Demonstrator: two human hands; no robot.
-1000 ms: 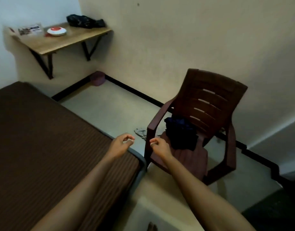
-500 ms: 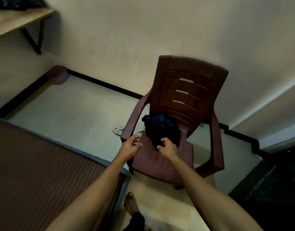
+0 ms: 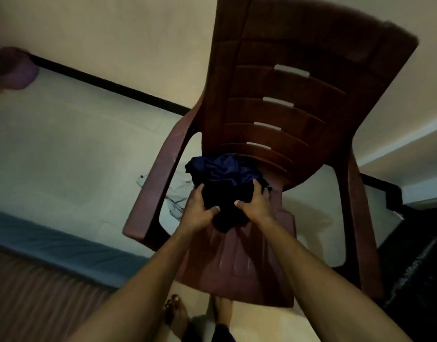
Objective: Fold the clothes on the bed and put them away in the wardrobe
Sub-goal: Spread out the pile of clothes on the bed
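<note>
Fingers (image 3: 200,191) of both hands curl round a crumpled dark blue garment (image 3: 223,178), left hand (image 3: 199,211) and right hand (image 3: 255,204) clasping its two sides. It sits bunched, no clear long axis, on the brown plastic chair (image 3: 286,99) seat. No writing is readable. Pale floor (image 3: 64,144) lies left of them; a striped bed (image 3: 39,292) nearer.

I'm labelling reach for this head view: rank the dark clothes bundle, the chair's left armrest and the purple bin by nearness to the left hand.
1. dark clothes bundle, gripped by left hand.
2. chair's left armrest, beside it.
3. purple bin, far corner.
</note>
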